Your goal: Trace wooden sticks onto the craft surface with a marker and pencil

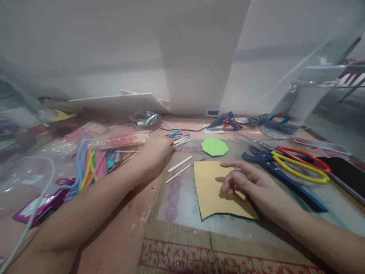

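Observation:
My left hand (160,154) is closed at the edge of the mat, its fingertips turned down and mostly hidden, right beside a small pile of wooden sticks (182,141). Whatever it pinches cannot be made out. Just right of it lie two cut wooden sticks (180,164), one wider than the other. My right hand (246,182) hovers over a yellow sheet (213,190) with a wavy lower edge; its index finger is stretched out, the others loosely bent, and nothing shows in it. Beyond the sheet lies a light green paper octagon (215,147).
Scissors (302,160) with red and yellow handles and dark blue pliers (293,184) lie right. A glue gun (226,121) rests at the back by a wall. Colourful pipe cleaners (88,163) and bagged sticks (119,140) lie left. A clear container (305,102) stands back right.

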The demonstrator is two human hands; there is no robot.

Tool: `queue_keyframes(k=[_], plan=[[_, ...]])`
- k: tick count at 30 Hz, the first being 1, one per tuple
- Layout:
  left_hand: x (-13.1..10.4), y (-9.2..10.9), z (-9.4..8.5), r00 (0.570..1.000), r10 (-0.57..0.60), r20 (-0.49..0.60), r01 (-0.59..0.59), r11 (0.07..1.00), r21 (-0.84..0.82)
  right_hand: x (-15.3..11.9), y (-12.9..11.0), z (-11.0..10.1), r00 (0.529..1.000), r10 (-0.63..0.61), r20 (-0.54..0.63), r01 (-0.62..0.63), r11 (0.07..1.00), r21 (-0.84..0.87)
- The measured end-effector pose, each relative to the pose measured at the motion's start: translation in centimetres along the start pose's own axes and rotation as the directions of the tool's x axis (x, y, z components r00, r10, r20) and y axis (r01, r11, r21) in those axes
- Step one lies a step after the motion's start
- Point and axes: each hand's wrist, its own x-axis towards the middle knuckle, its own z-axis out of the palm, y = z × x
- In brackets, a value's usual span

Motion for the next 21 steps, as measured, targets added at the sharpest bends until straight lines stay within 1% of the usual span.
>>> queue_keyframes(k=[2, 4, 8, 11, 14, 17, 19, 21], plan=[[-0.1, -0.3, 0.3, 1.000, -0.016, 0.004, 0.016, 0.999, 0.041, -0.2, -0.1, 0.1, 1.000, 0.005, 0.020, -0.004, 0.999, -0.039], [-0.5, -0.3, 0.6, 0.999, -0.025, 0.026, 0.024, 0.998, 0.061, -0.3, -0.2, 0.1, 1.000, 0.000, 0.026, 0.001, 0.998, -0.061], [-2.1, 0.6, 0.9, 0.994, -0.011, 0.111, 0.003, 0.997, 0.071, -0.3, 0.0, 0.0, 0.999, 0.006, 0.034, -0.004, 0.998, -0.063], [-3.0, 1.0, 1.2, 0.991, -0.011, 0.137, 0.001, 0.998, 0.071, -0.3, 0.2, -0.1, 0.998, 0.002, 0.060, 0.000, 0.999, -0.042], [-2.8, 0.8, 1.3, 0.989, -0.021, 0.148, 0.011, 0.998, 0.068, -0.4, 0.3, -0.1, 0.996, 0.005, 0.090, -0.003, 1.000, -0.019], [-2.2, 0.9, 0.9, 0.990, -0.027, 0.142, 0.018, 0.998, 0.063, -0.5, 0.2, 0.0, 0.996, 0.002, 0.086, 0.001, 1.000, -0.030], [-2.2, 1.7, 0.4, 0.993, -0.016, 0.117, 0.011, 0.999, 0.044, -0.6, 0.1, 0.1, 0.997, -0.023, 0.067, 0.027, 0.998, -0.062], [-2.7, 3.2, 0.1, 0.995, 0.030, 0.099, -0.030, 1.000, -0.007, -0.7, 0.0, 0.2, 0.998, -0.043, 0.055, 0.047, 0.995, -0.084]])
